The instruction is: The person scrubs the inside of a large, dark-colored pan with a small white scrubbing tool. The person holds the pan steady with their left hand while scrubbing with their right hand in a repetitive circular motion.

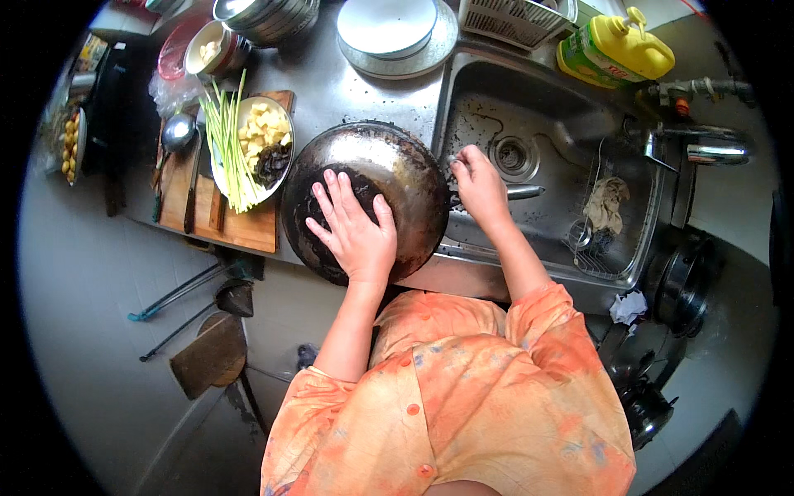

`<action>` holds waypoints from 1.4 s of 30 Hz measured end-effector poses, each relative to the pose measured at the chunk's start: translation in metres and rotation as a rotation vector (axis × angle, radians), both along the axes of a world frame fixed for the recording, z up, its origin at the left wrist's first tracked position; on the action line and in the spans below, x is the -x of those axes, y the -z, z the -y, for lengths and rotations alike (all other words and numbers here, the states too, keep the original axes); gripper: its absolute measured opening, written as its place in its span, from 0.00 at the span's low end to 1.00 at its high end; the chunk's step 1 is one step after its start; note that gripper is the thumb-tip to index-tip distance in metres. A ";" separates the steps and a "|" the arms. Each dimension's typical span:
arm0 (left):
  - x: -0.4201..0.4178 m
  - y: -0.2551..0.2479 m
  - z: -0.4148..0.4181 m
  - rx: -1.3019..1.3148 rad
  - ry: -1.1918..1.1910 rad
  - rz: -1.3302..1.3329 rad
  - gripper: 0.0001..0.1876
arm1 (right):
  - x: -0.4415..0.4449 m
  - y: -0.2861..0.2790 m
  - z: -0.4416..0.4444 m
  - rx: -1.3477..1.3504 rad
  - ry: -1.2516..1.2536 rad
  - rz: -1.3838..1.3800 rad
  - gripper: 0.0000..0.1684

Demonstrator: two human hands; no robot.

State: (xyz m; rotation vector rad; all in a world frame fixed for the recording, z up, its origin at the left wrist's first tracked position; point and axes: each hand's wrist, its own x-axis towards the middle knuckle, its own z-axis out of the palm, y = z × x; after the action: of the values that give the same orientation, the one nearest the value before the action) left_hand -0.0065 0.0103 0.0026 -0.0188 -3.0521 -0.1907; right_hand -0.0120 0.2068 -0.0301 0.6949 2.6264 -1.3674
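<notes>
An upturned metal wok with a scorched, blackened bottom lies at the counter's front edge, left of the sink. My left hand rests flat on its underside, fingers spread. Over the left part of the sink, beside the wok's right rim, is my right hand, its fingers curled. A small greyish bit shows at its fingertips, too small to name. Below that hand the wok's handle seems to point out over the basin; the fist hides part of it.
The steel sink holds a wire rack with a cloth. Left of the wok, a plate of green stalks, pale cubes and dark pieces sits on a wooden board. Stacked plates and a yellow pump bottle stand behind.
</notes>
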 end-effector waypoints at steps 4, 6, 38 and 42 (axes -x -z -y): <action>0.000 -0.001 -0.001 0.000 -0.002 0.003 0.33 | 0.003 0.009 -0.009 0.041 -0.206 -0.160 0.06; 0.000 0.000 0.000 -0.009 0.004 -0.010 0.32 | 0.001 0.013 -0.013 0.078 -0.271 -0.197 0.04; 0.004 -0.007 -0.006 -0.020 -0.001 0.011 0.33 | 0.033 0.030 -0.022 0.251 -0.445 -0.336 0.02; 0.006 -0.006 -0.006 -0.007 0.007 0.026 0.33 | 0.059 0.045 -0.010 0.210 -0.326 -0.402 0.03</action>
State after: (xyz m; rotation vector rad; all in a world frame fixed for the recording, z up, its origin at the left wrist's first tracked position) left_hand -0.0125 0.0167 0.0089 -0.0260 -3.0776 -0.2041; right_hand -0.0707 0.2172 -0.0747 -0.0432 2.6504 -1.7847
